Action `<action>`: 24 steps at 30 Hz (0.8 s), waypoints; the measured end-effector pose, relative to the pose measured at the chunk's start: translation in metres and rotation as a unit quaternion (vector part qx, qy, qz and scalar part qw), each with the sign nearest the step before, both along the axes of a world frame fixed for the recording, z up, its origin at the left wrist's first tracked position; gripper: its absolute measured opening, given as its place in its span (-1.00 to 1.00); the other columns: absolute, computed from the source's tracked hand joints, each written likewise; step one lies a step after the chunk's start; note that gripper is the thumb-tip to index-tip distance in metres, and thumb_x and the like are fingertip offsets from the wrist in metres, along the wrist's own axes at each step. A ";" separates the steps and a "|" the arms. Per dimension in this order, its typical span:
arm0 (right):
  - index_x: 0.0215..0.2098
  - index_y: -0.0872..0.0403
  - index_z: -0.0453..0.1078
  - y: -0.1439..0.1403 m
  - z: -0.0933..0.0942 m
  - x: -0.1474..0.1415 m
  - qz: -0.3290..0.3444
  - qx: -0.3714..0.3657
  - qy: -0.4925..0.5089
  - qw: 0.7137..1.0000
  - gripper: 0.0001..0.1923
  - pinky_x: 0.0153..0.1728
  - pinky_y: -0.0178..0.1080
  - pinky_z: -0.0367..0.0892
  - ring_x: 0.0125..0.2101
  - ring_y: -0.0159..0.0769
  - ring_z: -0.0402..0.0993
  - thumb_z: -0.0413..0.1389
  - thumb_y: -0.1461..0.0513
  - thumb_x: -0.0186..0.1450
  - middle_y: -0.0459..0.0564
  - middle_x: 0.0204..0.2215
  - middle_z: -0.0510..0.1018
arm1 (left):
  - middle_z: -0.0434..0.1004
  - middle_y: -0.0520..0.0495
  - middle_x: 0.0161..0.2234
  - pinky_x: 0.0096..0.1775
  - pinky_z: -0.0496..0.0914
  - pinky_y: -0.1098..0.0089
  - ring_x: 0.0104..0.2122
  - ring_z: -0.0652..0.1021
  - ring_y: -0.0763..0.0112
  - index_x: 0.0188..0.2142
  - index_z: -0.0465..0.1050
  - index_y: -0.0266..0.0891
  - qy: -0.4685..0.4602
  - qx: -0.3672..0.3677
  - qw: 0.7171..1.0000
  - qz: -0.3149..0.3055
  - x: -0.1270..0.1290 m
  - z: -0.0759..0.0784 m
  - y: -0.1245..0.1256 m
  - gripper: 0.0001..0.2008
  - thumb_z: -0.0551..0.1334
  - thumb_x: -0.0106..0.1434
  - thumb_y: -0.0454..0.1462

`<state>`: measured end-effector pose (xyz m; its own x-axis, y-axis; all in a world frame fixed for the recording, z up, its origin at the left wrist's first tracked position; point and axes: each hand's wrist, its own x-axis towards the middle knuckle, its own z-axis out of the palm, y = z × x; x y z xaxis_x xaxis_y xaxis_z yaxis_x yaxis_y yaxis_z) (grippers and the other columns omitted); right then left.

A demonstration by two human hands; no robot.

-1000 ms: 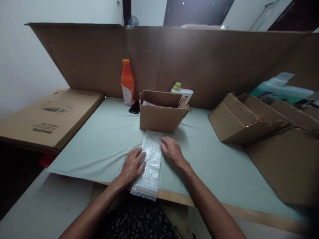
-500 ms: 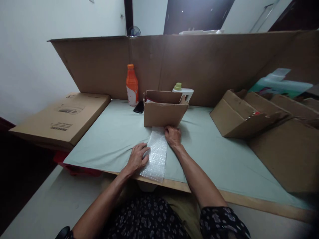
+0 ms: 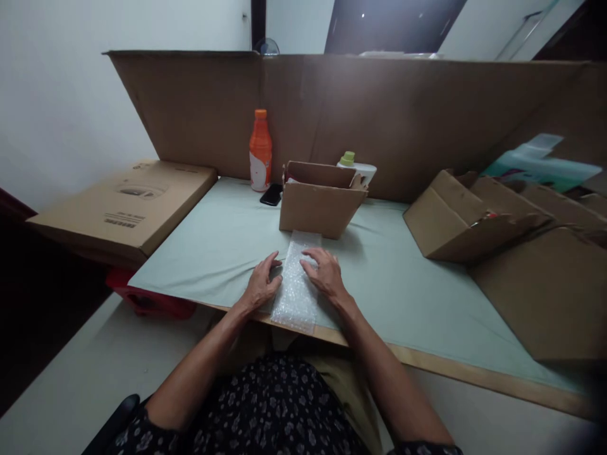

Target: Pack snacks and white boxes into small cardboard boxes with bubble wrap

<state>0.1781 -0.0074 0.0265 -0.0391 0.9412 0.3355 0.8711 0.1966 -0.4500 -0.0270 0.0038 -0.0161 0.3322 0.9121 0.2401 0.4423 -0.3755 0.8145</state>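
A pale green cloth covers the table, walled in behind by tall cardboard, with an orange bottle, a dark phone and an open cardboard box at the back. The strip of bubble wrap lies flat just in front of that box, its near end overhanging the table edge. Left hand presses its left side, right hand its right, both with loose flat grip, fingers spread, clasping nothing.
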 end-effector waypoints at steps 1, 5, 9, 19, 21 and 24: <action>-0.06 0.02 0.54 -0.011 0.002 -0.005 0.017 -0.001 0.004 1.000 -0.75 0.00 -0.08 0.27 -0.03 -0.09 0.49 0.09 0.21 0.35 0.07 -0.05 0.63 | 0.54 -0.26 0.10 -0.07 0.50 0.21 -0.09 0.58 0.24 0.35 0.14 -0.30 -0.004 -0.009 1.000 0.002 -0.001 0.001 0.000 -0.30 0.16 0.21 -0.36; -0.10 0.01 0.54 -0.064 0.005 -0.009 0.126 -0.011 0.024 0.992 -0.79 -0.01 -0.14 0.31 -0.04 -0.19 0.53 0.09 0.25 0.37 0.01 -0.09 0.65 | 0.59 -0.24 0.04 -0.04 0.48 0.21 -0.08 0.58 0.23 0.22 0.35 -0.31 -0.009 -0.031 0.999 -0.009 -0.002 0.010 0.016 -0.45 0.11 0.22 -0.37; 0.02 0.02 0.51 -0.098 -0.004 -0.002 0.176 -0.025 0.003 0.984 -0.72 0.05 -0.04 0.33 0.03 -0.12 0.49 0.14 0.21 0.36 0.08 0.02 0.60 | 0.57 -0.25 0.07 0.04 0.44 0.16 -0.07 0.57 0.22 0.28 0.28 -0.32 -0.011 -0.036 0.999 -0.035 0.011 0.020 0.054 -0.39 0.10 0.21 -0.41; 0.03 -0.01 0.50 -0.099 -0.030 -0.012 0.102 -0.002 -0.054 0.993 -0.71 -0.01 0.00 0.40 0.02 -0.07 0.48 0.05 0.27 0.40 0.11 0.03 0.58 | 0.58 -0.26 0.03 0.16 0.33 0.13 0.05 0.51 0.11 0.35 0.15 -0.36 0.019 -0.013 0.996 -0.087 0.040 0.008 0.107 -0.40 0.09 0.33 -0.30; 0.13 -0.01 0.44 -0.096 -0.025 -0.010 0.094 -0.017 -0.067 0.993 -0.64 0.03 0.02 0.38 0.06 -0.05 0.45 0.08 0.23 0.38 0.13 0.08 0.53 | 0.59 -0.25 0.02 0.14 0.33 0.14 0.05 0.51 0.10 0.32 0.21 -0.34 0.024 -0.009 0.996 -0.085 0.039 0.006 0.109 -0.45 0.06 0.37 -0.25; 0.01 -0.01 0.50 -0.086 -0.016 -0.010 0.096 -0.059 -0.118 0.987 -0.73 -0.05 -0.05 0.38 -0.06 -0.08 0.48 0.11 0.24 0.37 0.10 -0.05 0.58 | 0.60 -0.22 -0.01 0.12 0.34 0.16 0.04 0.51 0.12 0.22 0.35 -0.30 0.030 -0.003 0.997 -0.078 0.040 0.006 0.110 -0.54 0.03 0.40 -0.23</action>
<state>0.1684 -0.0935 0.0103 -0.2837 0.9412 0.1835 0.9066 0.3256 -0.2682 0.0126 0.1133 -0.0098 0.4829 0.8501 0.2100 0.4268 -0.4379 0.7913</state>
